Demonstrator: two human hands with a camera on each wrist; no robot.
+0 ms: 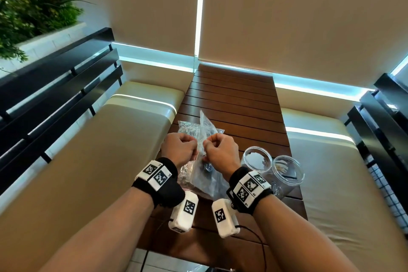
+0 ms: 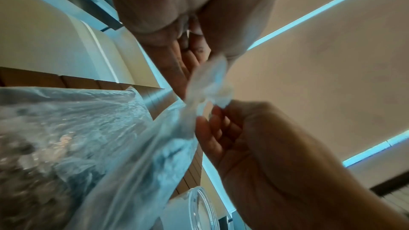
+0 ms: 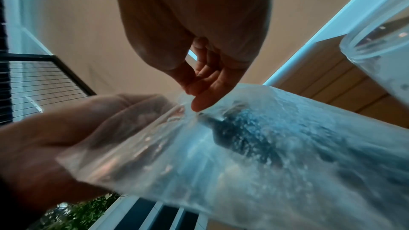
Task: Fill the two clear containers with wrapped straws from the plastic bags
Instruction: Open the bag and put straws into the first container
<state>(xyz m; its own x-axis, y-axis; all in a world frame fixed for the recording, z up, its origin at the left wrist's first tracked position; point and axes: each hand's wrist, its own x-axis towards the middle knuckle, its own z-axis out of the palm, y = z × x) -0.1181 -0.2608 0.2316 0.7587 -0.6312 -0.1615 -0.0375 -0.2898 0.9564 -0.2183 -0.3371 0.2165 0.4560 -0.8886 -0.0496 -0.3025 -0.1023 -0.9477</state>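
A clear plastic bag (image 1: 204, 178) of wrapped straws is held upright over the wooden table (image 1: 234, 99). My left hand (image 1: 183, 148) and right hand (image 1: 217, 149) both pinch its twisted top, knuckles facing each other. The left wrist view shows the bunched bag neck (image 2: 212, 85) between my left fingers (image 2: 188, 55) and my right hand (image 2: 221, 128). In the right wrist view my right thumb and fingers (image 3: 199, 97) nip the bag (image 3: 265, 146), with dark straws inside. A second bag (image 1: 187, 127) lies flat behind. Two clear containers (image 1: 257, 159) (image 1: 287, 170) stand to the right.
Cream bench cushions (image 1: 123, 139) flank the narrow table on both sides. Black slatted backrests (image 1: 55, 77) rise at left and right, and a planter with green plants (image 1: 33, 6) sits at the far left. Cables trail from the wrist units toward the table's near end.
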